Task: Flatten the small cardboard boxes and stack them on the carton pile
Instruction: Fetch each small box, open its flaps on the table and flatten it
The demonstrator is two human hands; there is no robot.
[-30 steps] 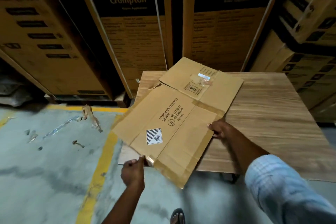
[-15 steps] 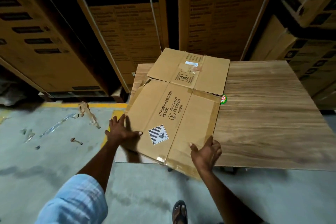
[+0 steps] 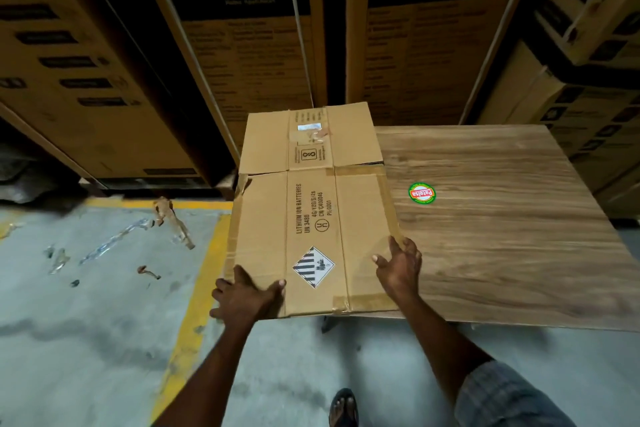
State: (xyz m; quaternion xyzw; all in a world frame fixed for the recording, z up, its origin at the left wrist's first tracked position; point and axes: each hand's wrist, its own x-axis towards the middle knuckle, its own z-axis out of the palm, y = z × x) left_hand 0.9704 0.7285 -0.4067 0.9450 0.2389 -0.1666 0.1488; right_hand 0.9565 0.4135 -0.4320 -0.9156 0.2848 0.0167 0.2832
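A flattened brown cardboard box (image 3: pixel 311 204) printed "LITHIUM ION BATTERIES" with a striped hazard diamond lies along the left side of a wood-grain board (image 3: pixel 502 236), its left part hanging past the board's edge. My left hand (image 3: pixel 247 296) lies spread on the box's near left corner, thumb on top. Resting flat on the box's near right edge is my right hand (image 3: pixel 398 267), fingers apart. The box's far flaps lie open and flat toward the big cartons.
Tall Crompton cartons (image 3: pixel 242 45) stand in a wall behind the board, more stacked at the right (image 3: pixel 588 62). A round green and red sticker (image 3: pixel 421 193) is on the board. Tape scraps (image 3: pixel 169 222) litter the grey floor beside a yellow line (image 3: pixel 197 288). My sandalled foot (image 3: pixel 343 407) shows below.
The box has turned from a diagonal to square with the board and shifted left. My left hand moved from the left edge to the near left corner; my right hand slid up the right edge.
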